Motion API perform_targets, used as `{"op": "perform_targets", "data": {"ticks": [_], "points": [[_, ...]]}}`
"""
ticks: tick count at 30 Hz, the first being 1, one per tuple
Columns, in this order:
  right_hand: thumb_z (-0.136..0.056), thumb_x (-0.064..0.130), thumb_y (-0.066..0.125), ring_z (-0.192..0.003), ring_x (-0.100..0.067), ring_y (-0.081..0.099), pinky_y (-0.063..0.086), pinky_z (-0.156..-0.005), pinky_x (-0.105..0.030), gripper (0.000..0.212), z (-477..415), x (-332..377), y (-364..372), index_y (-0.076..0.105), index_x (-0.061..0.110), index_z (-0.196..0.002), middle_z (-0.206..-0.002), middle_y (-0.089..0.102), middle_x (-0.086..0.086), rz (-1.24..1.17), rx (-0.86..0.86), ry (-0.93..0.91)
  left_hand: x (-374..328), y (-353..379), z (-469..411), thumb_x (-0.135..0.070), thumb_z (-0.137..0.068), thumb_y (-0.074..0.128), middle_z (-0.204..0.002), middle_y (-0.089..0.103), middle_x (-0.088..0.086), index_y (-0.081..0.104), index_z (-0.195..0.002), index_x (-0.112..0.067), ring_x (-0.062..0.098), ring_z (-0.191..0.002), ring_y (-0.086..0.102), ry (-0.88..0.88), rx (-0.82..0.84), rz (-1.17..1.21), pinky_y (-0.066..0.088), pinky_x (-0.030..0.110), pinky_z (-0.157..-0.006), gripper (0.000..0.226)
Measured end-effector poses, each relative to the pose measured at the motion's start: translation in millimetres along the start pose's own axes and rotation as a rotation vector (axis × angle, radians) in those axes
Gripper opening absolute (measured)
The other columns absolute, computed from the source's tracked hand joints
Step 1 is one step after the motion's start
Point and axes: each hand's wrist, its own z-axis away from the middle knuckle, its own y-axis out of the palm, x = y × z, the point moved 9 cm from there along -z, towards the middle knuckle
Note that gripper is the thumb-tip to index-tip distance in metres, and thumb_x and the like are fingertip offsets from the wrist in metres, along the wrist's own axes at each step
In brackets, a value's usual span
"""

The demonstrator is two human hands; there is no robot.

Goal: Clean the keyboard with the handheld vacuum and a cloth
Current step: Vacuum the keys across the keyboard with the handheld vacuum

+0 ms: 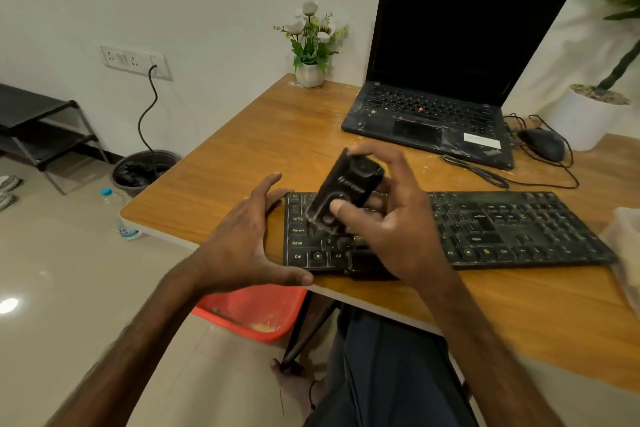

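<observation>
Ideally the right hand (pixel 388 225), gripping the vacuum (pixel 341 191) mouth-down on keys at the keyboard's (pixel 502 229) left end, should sweep slowly row by row while the open left hand (pixel 242 236) (fingers spread at the keyboard's left edge) steadies it.

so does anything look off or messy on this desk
The laptop has whitish dust and smears streaked over its palm rest. The keyboard looks grimy too and lies askew to the front edge of the table. Nothing looks spilled or broken.
</observation>
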Motion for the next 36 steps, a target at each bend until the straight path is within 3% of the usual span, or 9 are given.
{"op": "perform_targets", "data": {"ticks": [3,5,9,14,19,23,29,33,36], "points": [[-0.093,0.004,0.062,-0.095,-0.024,0.072,0.061,-0.064,-0.040,0.054,-6,-23,-33,0.045,0.037,-0.133,-0.119,0.063,-0.009,-0.337,-0.266,0.180,-1,-1,1,-0.091,-0.043,0.073,-0.161,0.026,-0.020,-0.012,-0.156,-0.039,0.005,-0.145,0.026,-0.005,-0.009,-0.017,0.023,0.039,-0.122,0.151],[-0.097,0.006,0.058,-0.099,-0.032,0.071,0.061,-0.068,-0.042,0.053,-7,-36,-43,0.042,0.037,-0.137,-0.121,0.065,-0.012,-0.468,-0.305,0.241,-2,-1,0,-0.092,-0.045,0.071,-0.163,0.021,-0.018,-0.013,-0.156,-0.039,0.005,-0.148,0.023,0.004,0.003,-0.018,0.022,0.042,-0.124,0.149],[-0.087,0.004,0.069,-0.106,-0.036,0.068,0.061,-0.071,-0.049,0.066,-6,-44,-52,0.045,0.039,-0.137,-0.122,0.065,-0.016,-0.477,-0.304,0.275,-6,5,-7,-0.088,-0.049,0.075,-0.165,0.006,-0.022,-0.016,-0.154,-0.047,0.001,-0.152,0.008,0.033,0.096,0.084,0.016,0.048,-0.126,0.145],[-0.075,0.004,0.076,-0.105,-0.035,0.068,0.058,-0.062,-0.034,0.076,-1,-50,-56,0.047,0.042,-0.134,-0.119,0.066,-0.016,-0.516,-0.332,0.293,-15,1,-25,-0.093,-0.060,0.061,-0.164,0.005,-0.025,-0.009,-0.153,-0.052,0.000,-0.152,0.010,0.035,0.111,0.319,0.026,0.048,-0.123,0.123],[-0.079,0.003,0.071,-0.101,-0.037,0.070,0.052,-0.089,-0.054,0.071,1,-65,-66,0.048,0.040,-0.135,-0.122,0.067,-0.014,-0.665,-0.410,0.392,-6,-1,-38,-0.096,-0.064,0.051,-0.164,0.021,-0.015,0.000,-0.156,-0.044,-0.012,-0.143,0.025,0.032,0.126,0.385,0.033,0.034,-0.120,0.117],[-0.086,0.000,0.065,-0.100,-0.036,0.071,0.060,-0.078,-0.049,0.066,9,-76,-77,0.043,0.031,-0.140,-0.126,0.064,-0.019,-0.815,-0.424,0.510,-1,0,-33,-0.094,-0.064,0.054,-0.158,0.034,-0.017,0.006,-0.156,-0.040,-0.005,-0.141,0.036,0.060,0.084,0.469,0.041,0.014,-0.106,0.116],[-0.070,0.000,0.073,-0.100,-0.033,0.071,0.060,-0.077,-0.049,0.080,18,-72,-88,0.044,0.034,-0.136,-0.120,0.068,-0.015,-0.726,-0.411,0.527,-1,6,-34,-0.091,-0.061,0.062,-0.152,0.040,-0.026,0.008,-0.154,-0.047,-0.002,-0.139,0.042,0.062,0.122,0.468,0.046,0.030,-0.108,0.116],[-0.076,-0.004,0.072,-0.093,-0.030,0.073,0.061,-0.071,-0.044,0.074,22,-66,-84,0.049,0.039,-0.132,-0.100,0.076,-0.008,-0.568,-0.369,0.491,-4,5,-35,-0.090,-0.057,0.067,-0.149,0.042,-0.028,0.007,-0.153,-0.049,-0.004,-0.136,0.044,0.060,0.117,0.462,0.047,0.030,-0.107,0.120],[-0.078,-0.003,0.074,-0.094,-0.030,0.073,0.062,-0.069,-0.042,0.073,24,-67,-84,0.051,0.040,-0.132,-0.104,0.075,-0.010,-0.512,-0.373,0.485,-6,5,-34,-0.091,-0.054,0.068,-0.148,0.043,-0.025,0.007,-0.152,-0.049,-0.005,-0.132,0.047,0.051,0.118,0.461,0.049,0.029,-0.105,0.123]]}}
